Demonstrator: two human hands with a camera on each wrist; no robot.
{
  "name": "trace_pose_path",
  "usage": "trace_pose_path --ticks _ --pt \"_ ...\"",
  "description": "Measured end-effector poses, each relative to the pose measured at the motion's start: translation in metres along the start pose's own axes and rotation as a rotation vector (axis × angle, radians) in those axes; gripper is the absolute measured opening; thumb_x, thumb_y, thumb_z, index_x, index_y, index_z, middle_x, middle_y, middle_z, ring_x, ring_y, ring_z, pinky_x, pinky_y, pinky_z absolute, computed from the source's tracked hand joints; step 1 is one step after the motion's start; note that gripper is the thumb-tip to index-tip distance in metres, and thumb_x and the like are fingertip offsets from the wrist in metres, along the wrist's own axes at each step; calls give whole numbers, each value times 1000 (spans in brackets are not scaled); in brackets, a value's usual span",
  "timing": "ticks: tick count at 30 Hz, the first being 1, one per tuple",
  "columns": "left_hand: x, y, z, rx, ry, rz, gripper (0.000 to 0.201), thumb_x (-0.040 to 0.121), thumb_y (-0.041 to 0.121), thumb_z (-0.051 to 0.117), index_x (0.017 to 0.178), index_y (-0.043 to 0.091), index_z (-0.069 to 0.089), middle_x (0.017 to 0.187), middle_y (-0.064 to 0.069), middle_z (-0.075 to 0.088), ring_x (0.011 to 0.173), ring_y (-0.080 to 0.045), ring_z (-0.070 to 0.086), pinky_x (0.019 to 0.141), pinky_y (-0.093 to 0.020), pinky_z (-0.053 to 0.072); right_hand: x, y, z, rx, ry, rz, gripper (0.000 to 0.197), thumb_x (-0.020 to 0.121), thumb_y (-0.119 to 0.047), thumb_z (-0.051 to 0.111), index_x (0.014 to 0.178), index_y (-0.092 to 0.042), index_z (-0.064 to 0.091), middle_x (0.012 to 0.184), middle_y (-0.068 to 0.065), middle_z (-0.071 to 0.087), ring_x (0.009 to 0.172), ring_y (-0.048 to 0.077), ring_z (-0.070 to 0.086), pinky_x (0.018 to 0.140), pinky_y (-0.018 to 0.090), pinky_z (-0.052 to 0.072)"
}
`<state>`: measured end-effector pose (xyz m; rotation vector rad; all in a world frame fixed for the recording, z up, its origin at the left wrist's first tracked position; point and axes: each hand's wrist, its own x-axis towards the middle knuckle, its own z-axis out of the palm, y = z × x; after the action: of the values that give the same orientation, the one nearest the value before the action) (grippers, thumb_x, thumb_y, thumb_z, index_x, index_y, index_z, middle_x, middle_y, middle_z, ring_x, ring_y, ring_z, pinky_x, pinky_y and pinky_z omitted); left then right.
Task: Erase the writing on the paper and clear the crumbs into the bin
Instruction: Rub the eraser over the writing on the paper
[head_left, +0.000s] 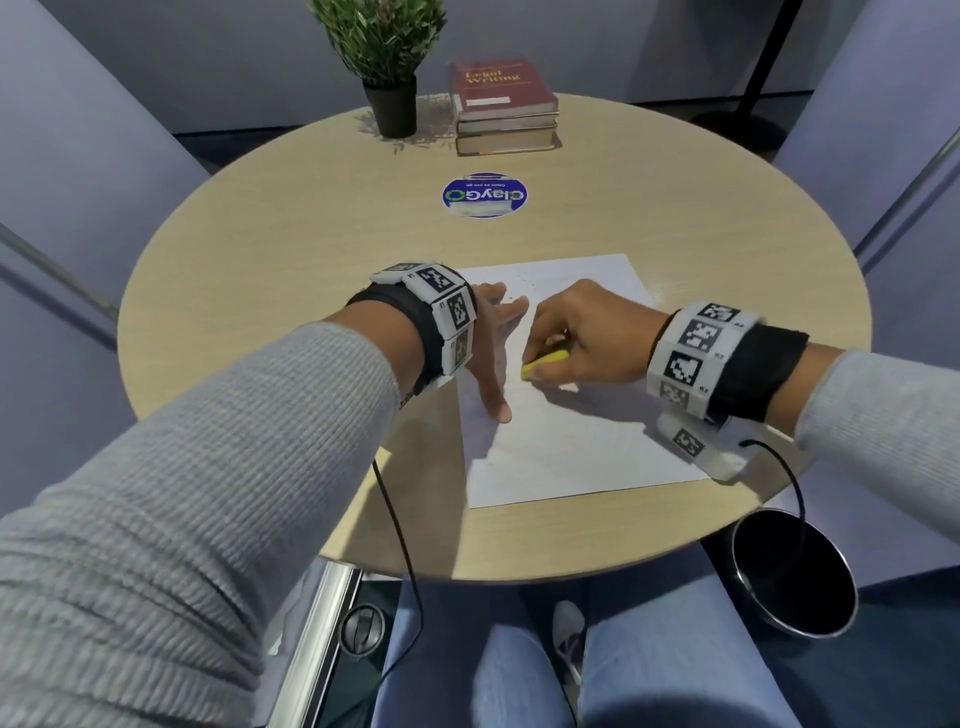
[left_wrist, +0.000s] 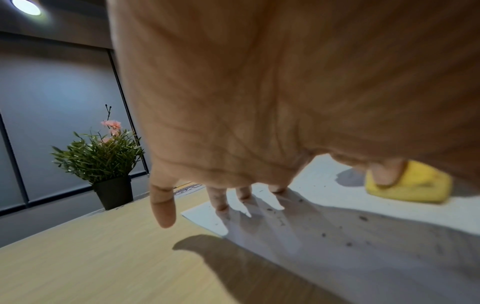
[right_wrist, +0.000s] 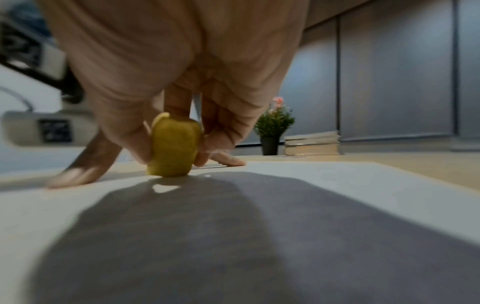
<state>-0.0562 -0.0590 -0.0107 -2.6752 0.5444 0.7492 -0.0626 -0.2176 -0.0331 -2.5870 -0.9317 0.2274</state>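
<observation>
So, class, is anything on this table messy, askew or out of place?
Only the dark eraser crumbs strewn over the paper by the left hand, not yet binned. The paper lies slightly askew. The right hand grips the yellow eraser.

We count one round pale wooden table (head_left: 270, 244). On it we count one white paper sheet (head_left: 566, 457), one yellow block eraser (head_left: 544, 362), one round blue-and-white sticker (head_left: 484, 196), one green artificial plant in a black pot (head_left: 392, 98), and three stacked books (head_left: 504, 111), the top one with a dark red cover. Beside the table we count one black cylindrical bin (head_left: 795, 577). We count two hands: one left hand (head_left: 491, 353) and one right hand (head_left: 587, 332). We count two marker-tiled white wristbands, one per wrist. In the left wrist view we see several dark eraser crumbs (left_wrist: 348, 243) on the sheet; too small and blurred for an exact count.
</observation>
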Motion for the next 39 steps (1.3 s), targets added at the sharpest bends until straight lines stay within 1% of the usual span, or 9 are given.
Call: trace_pose_path --ticks 3,7,11,14,18,21,25,30,39 --pt "-1 1 1 -3 2 -13 127 64 71 66 151 23 -13 158 -5 -14 146 -23 -10 115 -45 -1 2 11 -9 -5 77 100 13 78 -28 74 84 -18 78 81 2 71 77 17 63 70 27 46" --pt "0 0 -1 -17 -16 -8 127 64 71 66 151 23 -14 158 -5 -15 146 -22 -10 115 -43 -1 -2 1 1 2 -11 -7 12 76 -28 75 83 -19 78 78 -2 71 71 9 61 67 21 45" --pt "-1 0 0 -42 -33 -13 151 38 87 64 152 20 -10 158 -6 -13 146 -23 -9 115 -43 0 1 15 -12 12 71 114 13 78 -27 75 85 -17 78 83 2 72 75 13 61 70 26 48" --pt "2 -1 0 -16 -20 -12 133 58 75 67 151 23 -13 158 -5 -14 146 -23 -9 115 -45 1 -5 8 -1 -12 30 42 13 77 -29 74 84 -18 78 83 -2 70 72 7 58 69 23 45" --pt "2 -1 1 -40 -26 2 148 39 90 59 152 22 -10 158 -6 -13 146 -23 -9 115 -43 0 -6 13 -9 54 30 79 13 77 -29 76 84 -19 78 81 -3 71 71 4 60 66 18 44" --pt "2 -1 2 -16 6 5 131 60 73 67 151 22 -11 158 -6 -12 146 -22 -8 115 -43 1 -4 17 -9 11 65 98 12 78 -27 75 84 -17 78 84 1 72 76 11 61 71 25 48" --pt "1 -1 0 0 17 5 128 63 71 67 151 22 -11 158 -6 -12 146 -22 -7 115 -43 1 -8 11 -4 25 21 33 11 77 -26 76 84 -17 77 82 -4 69 69 2 57 65 12 39" --pt "1 0 4 -21 33 5 123 67 68 67 152 20 -9 158 -7 -11 146 -22 -7 115 -41 0 -7 14 -6 -11 53 58 12 77 -25 75 85 -16 77 86 -2 69 75 8 58 70 21 41" --pt "7 -1 5 -34 -11 -5 149 38 88 63 151 24 -10 158 -4 -12 146 -22 -8 115 -46 0 -11 12 -5 -9 45 38 11 77 -25 75 83 -16 77 82 -1 70 71 6 57 65 17 40"
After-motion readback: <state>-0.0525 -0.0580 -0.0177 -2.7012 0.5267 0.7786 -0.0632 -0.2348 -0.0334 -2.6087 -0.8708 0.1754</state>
